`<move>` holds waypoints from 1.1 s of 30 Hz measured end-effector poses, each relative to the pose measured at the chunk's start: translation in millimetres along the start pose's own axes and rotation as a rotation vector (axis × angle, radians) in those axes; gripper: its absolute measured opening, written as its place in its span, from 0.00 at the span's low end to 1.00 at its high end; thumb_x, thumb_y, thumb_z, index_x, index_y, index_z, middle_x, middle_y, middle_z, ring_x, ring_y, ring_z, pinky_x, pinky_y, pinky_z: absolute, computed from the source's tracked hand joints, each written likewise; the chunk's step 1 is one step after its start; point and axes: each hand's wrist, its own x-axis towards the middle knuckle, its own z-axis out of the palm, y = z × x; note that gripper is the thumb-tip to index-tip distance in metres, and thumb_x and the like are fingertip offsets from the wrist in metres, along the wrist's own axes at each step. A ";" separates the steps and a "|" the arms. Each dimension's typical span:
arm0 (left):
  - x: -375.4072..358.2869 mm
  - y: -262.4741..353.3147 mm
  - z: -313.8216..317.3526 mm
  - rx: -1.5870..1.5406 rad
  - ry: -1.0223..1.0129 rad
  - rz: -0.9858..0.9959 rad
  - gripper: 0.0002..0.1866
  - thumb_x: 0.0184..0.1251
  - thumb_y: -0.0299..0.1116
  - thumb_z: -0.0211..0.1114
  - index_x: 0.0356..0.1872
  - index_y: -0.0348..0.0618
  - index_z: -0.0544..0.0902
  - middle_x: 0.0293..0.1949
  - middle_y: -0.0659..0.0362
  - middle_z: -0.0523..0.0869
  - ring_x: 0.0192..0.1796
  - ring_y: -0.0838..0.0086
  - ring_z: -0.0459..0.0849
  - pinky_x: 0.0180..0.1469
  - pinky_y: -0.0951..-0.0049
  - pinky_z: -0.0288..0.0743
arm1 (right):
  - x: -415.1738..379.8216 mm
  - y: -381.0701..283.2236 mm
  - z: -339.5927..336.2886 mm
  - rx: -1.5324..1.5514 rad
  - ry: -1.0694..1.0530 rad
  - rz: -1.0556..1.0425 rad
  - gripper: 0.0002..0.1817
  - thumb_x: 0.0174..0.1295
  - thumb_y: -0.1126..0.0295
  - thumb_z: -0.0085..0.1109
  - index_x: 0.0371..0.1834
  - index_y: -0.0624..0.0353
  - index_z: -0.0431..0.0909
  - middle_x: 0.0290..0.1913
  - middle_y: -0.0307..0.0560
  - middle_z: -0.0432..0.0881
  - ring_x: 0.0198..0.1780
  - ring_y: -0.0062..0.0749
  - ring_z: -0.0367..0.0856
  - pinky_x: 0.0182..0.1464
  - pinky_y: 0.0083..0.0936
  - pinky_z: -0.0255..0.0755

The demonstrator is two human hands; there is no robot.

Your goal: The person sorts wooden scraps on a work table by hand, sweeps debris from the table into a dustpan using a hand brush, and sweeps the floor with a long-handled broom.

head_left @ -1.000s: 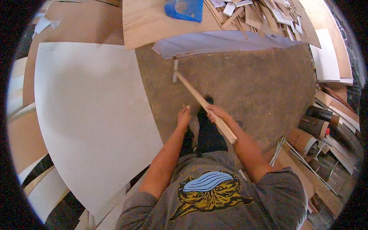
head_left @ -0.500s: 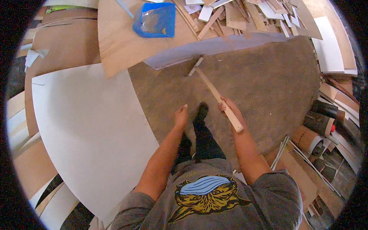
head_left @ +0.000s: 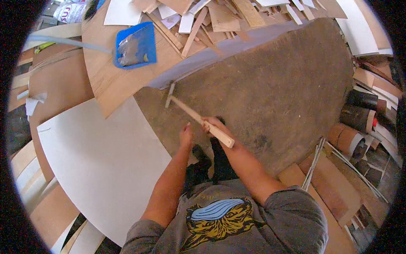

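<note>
My right hand (head_left: 211, 125) grips a T-shaped wooden tool (head_left: 189, 111) near the rear of its flat handle, which has a small hole at its end. Its thin pale crosspiece (head_left: 170, 95) points away from me, over the brown floor near the edge of the plywood. Just to the left, my left hand (head_left: 186, 135) is held in the air with its fingers curled together, and nothing shows in it. A large white sheet (head_left: 97, 156) lies below and left of that hand.
A blue dustpan (head_left: 148, 48) with a pale handle rests on a plywood sheet (head_left: 97, 80) ahead. Wood offcuts (head_left: 220, 19) are heaped at the back. Dark and brown rolls (head_left: 344, 137), thin white strips (head_left: 314, 163) and boards crowd the right side.
My view has turned right, so the dustpan and offcuts appear farther left. The right hand has brought the tool leftward, closer to my left hand.
</note>
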 end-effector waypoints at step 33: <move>0.8 -36.9 75.0 0.172 -0.107 0.012 0.28 0.70 0.53 0.62 0.59 0.39 0.80 0.41 0.56 0.86 0.34 0.70 0.79 0.38 0.68 0.75 | -193.4 -147.5 -117.1 -0.260 0.409 -0.288 0.18 0.72 0.60 0.52 0.59 0.57 0.65 0.25 0.40 0.72 0.20 0.18 0.69 0.14 0.16 0.64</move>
